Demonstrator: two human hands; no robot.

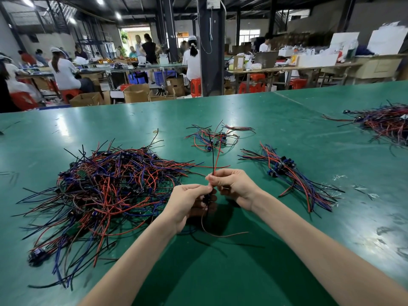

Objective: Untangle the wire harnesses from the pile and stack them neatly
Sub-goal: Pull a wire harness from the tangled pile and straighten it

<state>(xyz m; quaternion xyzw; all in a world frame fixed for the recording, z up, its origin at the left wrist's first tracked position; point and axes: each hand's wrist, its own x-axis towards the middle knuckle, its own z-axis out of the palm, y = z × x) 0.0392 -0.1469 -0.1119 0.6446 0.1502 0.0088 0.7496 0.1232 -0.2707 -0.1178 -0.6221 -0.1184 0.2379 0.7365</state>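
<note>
A big tangled pile of red, blue and black wire harnesses [103,191] covers the left of the green table [265,120]. Both hands hold one harness [214,157] above the table's middle. My left hand [189,204] pinches it low, near its dark connector. My right hand [234,186] pinches its red and black wires just above, and these wires stick up past the fingers. More of its wires hang in a loop under my hands. To the right lies a straightened stack of harnesses [289,175].
A small loose cluster of harnesses [216,138] lies beyond my hands. Another large pile [384,124] sits at the far right edge. Bits of clear plastic [362,188] lie right of the stack. People work at benches behind the table.
</note>
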